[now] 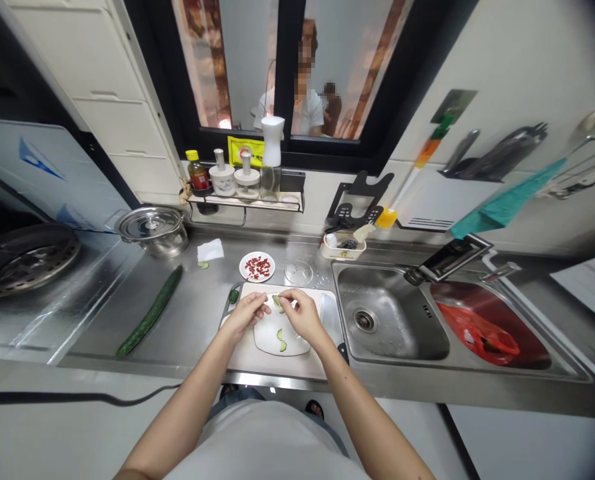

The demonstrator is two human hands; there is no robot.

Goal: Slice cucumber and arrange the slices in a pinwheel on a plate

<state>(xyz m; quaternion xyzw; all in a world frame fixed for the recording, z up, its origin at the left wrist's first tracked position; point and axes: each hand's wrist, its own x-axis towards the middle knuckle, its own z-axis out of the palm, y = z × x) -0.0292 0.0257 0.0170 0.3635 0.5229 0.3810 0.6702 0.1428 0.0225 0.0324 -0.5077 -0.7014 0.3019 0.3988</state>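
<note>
A white plate (267, 331) rests on the cutting board (244, 360) in front of me, with thin green cucumber slices (282, 341) near its lower middle. Over the plate's far edge, my right hand (301, 312) pinches a cucumber slice (276, 301) between thumb and fingertips. My left hand (247, 315) hovers at the plate's left side, fingers partly curled, with a gap between thumb and forefinger and nothing visible in it. A short cucumber end (234, 295) lies at the board's upper left corner. Along the board's right side is a knife (328, 313), its blade partly hidden by my forearm.
A whole cucumber (150, 313) lies on the steel counter to the left. Behind the board stands a small plate of chopped red pieces (257, 267). A lidded pot (154, 232) is at back left, a sink (394, 320) at right. The seasoning shelf (247, 201) hangs ahead.
</note>
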